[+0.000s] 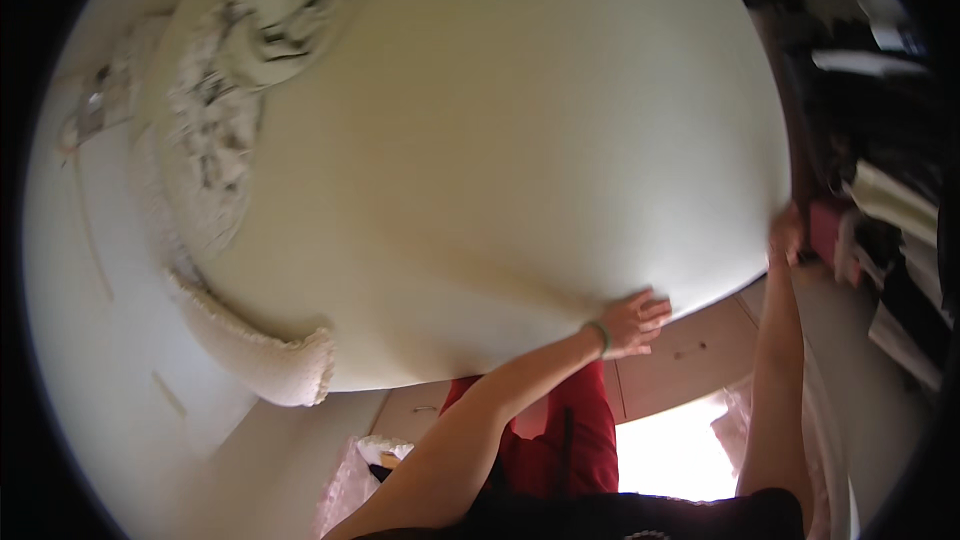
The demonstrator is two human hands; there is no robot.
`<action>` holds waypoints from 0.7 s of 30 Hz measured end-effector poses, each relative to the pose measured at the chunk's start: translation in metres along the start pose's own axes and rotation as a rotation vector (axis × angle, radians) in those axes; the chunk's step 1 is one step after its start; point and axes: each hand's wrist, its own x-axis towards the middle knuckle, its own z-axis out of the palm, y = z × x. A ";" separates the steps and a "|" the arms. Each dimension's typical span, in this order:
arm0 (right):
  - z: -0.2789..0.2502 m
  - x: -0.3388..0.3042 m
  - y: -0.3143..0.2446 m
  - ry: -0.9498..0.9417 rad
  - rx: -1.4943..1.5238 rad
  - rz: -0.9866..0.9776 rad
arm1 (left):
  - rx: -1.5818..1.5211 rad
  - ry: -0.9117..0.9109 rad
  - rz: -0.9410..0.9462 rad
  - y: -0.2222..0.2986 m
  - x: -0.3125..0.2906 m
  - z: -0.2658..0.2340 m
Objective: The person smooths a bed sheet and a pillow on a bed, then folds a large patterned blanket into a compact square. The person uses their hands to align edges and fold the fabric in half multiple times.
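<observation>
A bed with a smooth pale sheet point(520, 140) fills most of the view. My left hand point(635, 323) lies palm down on the sheet near the close edge, its fingers stretched out. A green band point(600, 338) circles that wrist. Shallow creases run across the sheet towards this hand. Over at the right, my right hand point(787, 237) is at the bed's corner, close against the sheet's edge. Its fingers are blurred, so I cannot make out whether they grip the fabric.
A crumpled pale cover point(215, 125) lies along the bed's left side, above a cream pillow point(255, 345) with a frilled edge. Drawers point(690, 345) with handles stand behind me. Folded or piled items point(900, 210) crowd the right side. A pale wall point(75, 270) borders the left.
</observation>
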 end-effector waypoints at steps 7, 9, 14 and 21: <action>0.010 -0.198 -0.185 -0.231 1.301 -0.897 | 0.085 0.379 -0.285 -0.041 -0.146 -0.058; -0.016 -0.309 -0.273 -0.231 1.150 -1.251 | 0.185 0.625 -0.449 -0.090 -0.198 -0.103; -0.026 -0.483 -0.413 0.002 0.766 -1.612 | 0.362 1.148 -0.885 -0.204 -0.317 -0.223; 0.027 -0.551 -0.484 -0.818 1.195 -1.257 | 0.886 0.746 -1.188 -0.266 -0.409 -0.360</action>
